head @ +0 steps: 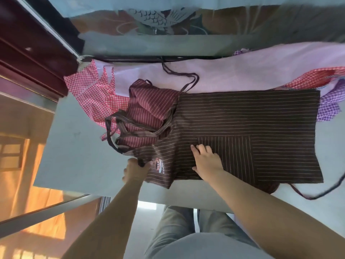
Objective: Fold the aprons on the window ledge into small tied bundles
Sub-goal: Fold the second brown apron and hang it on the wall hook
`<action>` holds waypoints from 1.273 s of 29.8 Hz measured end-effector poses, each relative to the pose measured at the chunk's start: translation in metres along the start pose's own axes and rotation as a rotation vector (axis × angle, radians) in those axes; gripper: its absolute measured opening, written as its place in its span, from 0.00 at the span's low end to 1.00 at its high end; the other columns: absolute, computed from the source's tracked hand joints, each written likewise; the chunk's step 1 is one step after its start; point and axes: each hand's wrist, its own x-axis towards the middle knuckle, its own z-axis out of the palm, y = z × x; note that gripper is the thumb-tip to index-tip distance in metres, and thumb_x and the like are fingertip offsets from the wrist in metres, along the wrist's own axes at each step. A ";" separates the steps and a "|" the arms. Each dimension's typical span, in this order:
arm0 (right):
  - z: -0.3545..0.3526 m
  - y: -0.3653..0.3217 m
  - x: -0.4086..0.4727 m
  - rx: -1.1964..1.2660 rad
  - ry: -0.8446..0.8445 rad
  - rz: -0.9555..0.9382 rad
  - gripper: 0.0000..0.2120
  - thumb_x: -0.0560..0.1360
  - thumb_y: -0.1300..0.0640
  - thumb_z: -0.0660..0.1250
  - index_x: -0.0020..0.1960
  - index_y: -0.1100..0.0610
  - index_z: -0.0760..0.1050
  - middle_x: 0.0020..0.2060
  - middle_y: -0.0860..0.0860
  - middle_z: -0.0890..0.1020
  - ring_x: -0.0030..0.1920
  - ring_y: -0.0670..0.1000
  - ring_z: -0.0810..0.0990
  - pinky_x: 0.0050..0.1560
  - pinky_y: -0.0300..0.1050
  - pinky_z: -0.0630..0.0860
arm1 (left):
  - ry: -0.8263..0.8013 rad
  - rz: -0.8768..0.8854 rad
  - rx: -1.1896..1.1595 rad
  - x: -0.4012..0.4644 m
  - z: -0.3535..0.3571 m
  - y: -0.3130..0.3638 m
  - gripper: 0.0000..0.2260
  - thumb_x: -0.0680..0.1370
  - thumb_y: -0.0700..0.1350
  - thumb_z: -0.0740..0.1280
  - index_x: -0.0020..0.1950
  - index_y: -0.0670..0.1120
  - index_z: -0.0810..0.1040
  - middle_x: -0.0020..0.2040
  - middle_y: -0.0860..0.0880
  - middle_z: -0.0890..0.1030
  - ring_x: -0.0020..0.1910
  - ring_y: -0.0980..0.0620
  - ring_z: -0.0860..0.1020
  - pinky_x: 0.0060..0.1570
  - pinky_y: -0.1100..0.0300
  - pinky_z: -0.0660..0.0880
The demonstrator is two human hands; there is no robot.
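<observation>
A: What is lying at the left of the frame?

B: A red-and-white checked cloth point(89, 90) is spreading over the pale grey window ledge point(74, 143), and a maroon striped apron point(147, 111) is bunching on top of it, left of centre. Both seem to be waiting their turn.

A: And the one being worked on?

B: The dark brown pinstriped cotton apron point(242, 116) is lying flat across the centre of the frame. Its long axis is running left to right, with the bib and neck strap pointing left and the hem reaching toward the right edge. One waist tie point(186, 79) is trailing toward the upper centre and another point(326, 191) is dangling off the ledge at the lower right.

A: What are the hands doing?

B: The left hand point(135, 170), at lower centre-left, is pinching the bib's corner by the strap, fingers curled on the cloth, probably to pull it taut or bring it over for a fold. The right hand point(206, 159), just to its right, is pressing flat with spread fingers beside the pocket, seemingly pinning the cloth so it stays put.

A: Anything further right?

B: A pale pink sheet point(261, 71) is lying beneath, and a purple checked cloth point(330, 105) is peeking out at the right edge.
</observation>
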 end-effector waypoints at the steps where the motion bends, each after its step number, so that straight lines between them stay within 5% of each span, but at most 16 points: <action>1: 0.001 -0.002 0.001 -0.019 0.004 0.008 0.38 0.77 0.46 0.65 0.78 0.53 0.49 0.71 0.54 0.62 0.69 0.56 0.64 0.62 0.50 0.71 | -0.035 0.036 0.021 0.004 -0.003 0.003 0.22 0.71 0.62 0.69 0.54 0.47 0.73 0.50 0.48 0.79 0.55 0.44 0.75 0.59 0.46 0.70; 7: -0.001 -0.013 0.003 -0.069 -0.012 0.067 0.38 0.76 0.47 0.67 0.78 0.54 0.49 0.70 0.56 0.63 0.68 0.57 0.65 0.60 0.48 0.72 | -0.087 0.109 0.201 0.007 -0.007 0.010 0.18 0.76 0.54 0.68 0.58 0.43 0.75 0.60 0.43 0.72 0.58 0.44 0.73 0.62 0.50 0.72; 11: -0.004 -0.018 0.003 -0.094 -0.014 0.085 0.38 0.76 0.46 0.67 0.78 0.54 0.50 0.70 0.55 0.63 0.68 0.56 0.65 0.59 0.47 0.73 | -0.151 0.169 -0.383 0.001 -0.011 0.005 0.12 0.79 0.44 0.63 0.62 0.43 0.74 0.54 0.45 0.81 0.50 0.45 0.79 0.55 0.52 0.77; 13: -0.006 -0.019 0.002 -0.115 -0.022 0.091 0.38 0.76 0.47 0.67 0.78 0.54 0.50 0.71 0.55 0.63 0.68 0.56 0.66 0.59 0.46 0.73 | 0.036 0.210 -0.454 0.003 -0.027 -0.009 0.10 0.80 0.45 0.62 0.60 0.45 0.74 0.52 0.48 0.80 0.50 0.47 0.78 0.56 0.50 0.76; 15: -0.008 -0.020 0.000 -0.131 -0.036 0.102 0.38 0.76 0.47 0.67 0.78 0.54 0.50 0.71 0.55 0.62 0.68 0.57 0.65 0.59 0.47 0.73 | 0.260 0.195 -0.425 0.012 -0.042 -0.037 0.10 0.80 0.50 0.63 0.48 0.44 0.74 0.40 0.47 0.79 0.41 0.45 0.76 0.44 0.52 0.76; 18: -0.010 -0.021 0.000 -0.141 -0.055 0.112 0.39 0.76 0.48 0.68 0.78 0.54 0.49 0.71 0.56 0.62 0.69 0.57 0.65 0.59 0.47 0.74 | 0.343 0.094 -0.403 0.027 -0.054 -0.071 0.13 0.79 0.50 0.64 0.41 0.42 0.69 0.35 0.45 0.73 0.37 0.43 0.72 0.38 0.52 0.69; 21: -0.015 -0.029 0.004 -0.176 -0.123 0.126 0.42 0.74 0.48 0.70 0.78 0.55 0.48 0.72 0.56 0.60 0.68 0.58 0.65 0.60 0.49 0.73 | 0.184 -0.017 -0.352 0.034 -0.054 -0.078 0.17 0.79 0.54 0.63 0.56 0.41 0.72 0.47 0.45 0.77 0.45 0.42 0.74 0.52 0.49 0.72; 23: -0.019 -0.037 0.005 -0.181 -0.132 0.130 0.45 0.74 0.44 0.70 0.78 0.54 0.45 0.71 0.58 0.61 0.69 0.58 0.65 0.62 0.50 0.70 | 0.090 0.024 -0.277 0.032 -0.048 -0.076 0.21 0.79 0.57 0.61 0.57 0.40 0.74 0.51 0.42 0.79 0.47 0.42 0.76 0.54 0.48 0.74; 26: -0.017 -0.045 0.003 -0.182 0.070 -0.062 0.38 0.77 0.45 0.65 0.78 0.52 0.48 0.70 0.57 0.64 0.68 0.58 0.65 0.64 0.51 0.68 | 0.059 0.072 -0.192 0.021 -0.035 -0.062 0.28 0.76 0.66 0.56 0.58 0.43 0.74 0.53 0.42 0.76 0.50 0.42 0.76 0.56 0.45 0.75; 29: -0.004 -0.047 -0.001 -0.172 0.063 -0.258 0.33 0.78 0.48 0.63 0.78 0.50 0.50 0.75 0.56 0.57 0.74 0.59 0.57 0.71 0.56 0.61 | -0.001 0.029 -0.397 0.009 -0.030 -0.038 0.25 0.76 0.63 0.61 0.58 0.42 0.73 0.52 0.45 0.80 0.47 0.44 0.77 0.51 0.51 0.76; 32: 0.011 -0.046 -0.002 -0.173 -0.163 -0.205 0.36 0.79 0.45 0.62 0.78 0.47 0.44 0.78 0.51 0.42 0.77 0.59 0.43 0.74 0.63 0.49 | -0.054 -0.112 -0.534 0.012 -0.036 -0.035 0.22 0.75 0.54 0.69 0.60 0.39 0.75 0.56 0.43 0.81 0.51 0.41 0.79 0.55 0.48 0.78; 34: 0.014 -0.043 -0.002 -0.149 -0.230 -0.192 0.37 0.78 0.44 0.62 0.78 0.45 0.41 0.77 0.49 0.37 0.77 0.58 0.38 0.74 0.64 0.46 | -0.223 -0.157 -0.869 0.012 -0.048 -0.043 0.19 0.76 0.48 0.70 0.61 0.38 0.75 0.58 0.41 0.81 0.53 0.40 0.80 0.57 0.48 0.77; 36: 0.010 -0.038 -0.001 -0.023 -0.257 -0.208 0.35 0.78 0.43 0.61 0.78 0.45 0.47 0.78 0.47 0.39 0.77 0.55 0.38 0.74 0.62 0.45 | -0.468 -0.122 -1.208 0.003 -0.061 -0.051 0.19 0.77 0.42 0.66 0.66 0.38 0.72 0.61 0.38 0.79 0.56 0.40 0.80 0.56 0.51 0.78; 38: -0.001 -0.032 -0.001 0.296 -0.235 -0.165 0.25 0.79 0.44 0.61 0.74 0.47 0.63 0.77 0.47 0.54 0.77 0.53 0.48 0.75 0.57 0.52 | -0.610 0.016 -1.289 -0.009 -0.067 -0.041 0.19 0.78 0.39 0.64 0.69 0.42 0.71 0.62 0.37 0.77 0.60 0.37 0.77 0.56 0.49 0.78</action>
